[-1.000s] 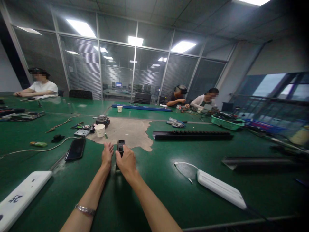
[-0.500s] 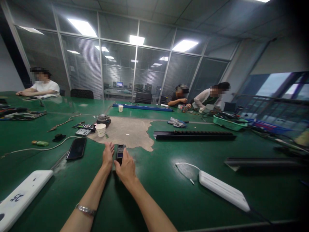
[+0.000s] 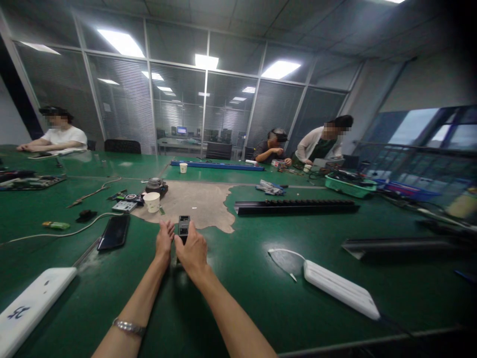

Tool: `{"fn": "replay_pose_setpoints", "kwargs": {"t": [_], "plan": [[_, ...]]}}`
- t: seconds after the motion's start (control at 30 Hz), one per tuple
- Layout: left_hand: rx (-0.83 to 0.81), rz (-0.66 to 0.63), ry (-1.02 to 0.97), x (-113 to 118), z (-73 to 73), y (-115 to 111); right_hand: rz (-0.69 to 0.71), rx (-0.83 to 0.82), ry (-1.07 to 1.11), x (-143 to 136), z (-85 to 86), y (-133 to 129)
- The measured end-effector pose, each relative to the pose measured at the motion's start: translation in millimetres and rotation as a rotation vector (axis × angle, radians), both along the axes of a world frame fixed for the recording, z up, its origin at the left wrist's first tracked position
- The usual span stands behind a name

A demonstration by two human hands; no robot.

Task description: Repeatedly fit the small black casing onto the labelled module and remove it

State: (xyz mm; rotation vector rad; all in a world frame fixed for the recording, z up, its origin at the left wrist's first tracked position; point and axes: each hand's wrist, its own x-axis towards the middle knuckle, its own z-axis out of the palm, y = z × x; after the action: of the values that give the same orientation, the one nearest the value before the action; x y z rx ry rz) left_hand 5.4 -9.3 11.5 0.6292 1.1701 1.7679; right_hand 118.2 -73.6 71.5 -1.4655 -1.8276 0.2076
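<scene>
A small dark boxy device (image 3: 184,226) stands in my right hand (image 3: 193,250), gripped between thumb and fingers, its top face with small openings toward me. Just left of it is my left hand (image 3: 164,242), on its side with fingers slightly curled and apart, holding nothing; a narrow gap separates it from the device. Beyond my hands lies a torn beige patch (image 3: 201,196) of the green table (image 3: 238,293). A paper cup (image 3: 152,202) stands at the patch's left side.
A black phone (image 3: 114,232) and white power strip (image 3: 35,308) lie left. At right are another white strip (image 3: 340,288), black rails (image 3: 296,208) and a green basket (image 3: 350,186). Three people sit or lean at the far table edge, one person (image 3: 63,134) at left.
The device has tilted or lifted in my right hand, so its face looks different. The whole view has shifted slightly. My left hand remains beside it.
</scene>
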Motion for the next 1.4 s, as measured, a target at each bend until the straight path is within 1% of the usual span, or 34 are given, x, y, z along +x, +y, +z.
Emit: {"fn": "replay_pose_setpoints", "kwargs": {"t": [0.1, 0.17, 0.2, 0.27, 0.33, 0.43, 0.53, 0.73, 0.8, 0.97, 1.03, 1.13, 1.2, 1.3, 1.4], "plan": [[0.013, -0.012, 0.010, 0.9, 1.1, -3.0, 0.006, 0.069, 0.034, 20.6, 18.3, 7.3], [0.009, -0.006, 0.021, 1.5, 1.9, -4.4, -0.007, 0.097, 0.053, 42.0, 23.6, 13.3], [0.007, -0.005, 0.025, 1.8, 2.0, -4.7, -0.023, 0.101, 0.057, 53.9, 23.1, 16.0], [0.004, -0.005, 0.030, 2.2, 1.8, -4.5, -0.080, 0.096, 0.059, 76.9, 16.5, 20.3], [0.006, -0.005, 0.036, 2.5, 1.0, -3.7, -0.145, 0.047, 0.047, 95.6, 5.3, 21.7], [0.012, -0.003, 0.046, 2.6, 0.2, -3.0, -0.176, -0.002, 0.025, 110.5, -11.2, 18.9], [0.007, 0.000, 0.046, 2.7, 1.2, -3.7, -0.155, 0.003, 0.009, 113.3, -21.6, 14.4], [-0.006, 0.005, 0.040, 4.9, 7.7, -7.6, -0.179, -0.036, -0.027, 114.7, -36.2, 10.6], [-0.006, 0.010, 0.038, 6.2, 9.2, -8.6, -0.154, -0.008, -0.028, 116.0, -41.1, 10.2], [0.004, 0.014, 0.044, 6.8, 8.1, -9.3, -0.101, 0.144, -0.002, 117.0, -48.5, 11.2], [0.006, 0.008, 0.051, 6.0, 6.5, -8.8, -0.086, 0.151, 0.017, 117.2, -49.2, 12.1], [0.010, 0.005, 0.050, 4.7, 4.2, -7.6, -0.061, 0.099, 0.039, 116.7, -45.7, 12.5], [0.019, 0.003, 0.046, 4.3, 3.0, -6.7, -0.062, 0.056, 0.065, 113.8, -38.5, 11.5], [0.026, -0.001, 0.043, 4.3, 2.1, -5.9, -0.059, 0.036, 0.131, 102.1, -20.6, 8.1], [0.021, 0.004, 0.043, 4.4, 3.0, -6.3, 0.002, 0.061, 0.189, 81.6, -1.9, 3.1]]}}
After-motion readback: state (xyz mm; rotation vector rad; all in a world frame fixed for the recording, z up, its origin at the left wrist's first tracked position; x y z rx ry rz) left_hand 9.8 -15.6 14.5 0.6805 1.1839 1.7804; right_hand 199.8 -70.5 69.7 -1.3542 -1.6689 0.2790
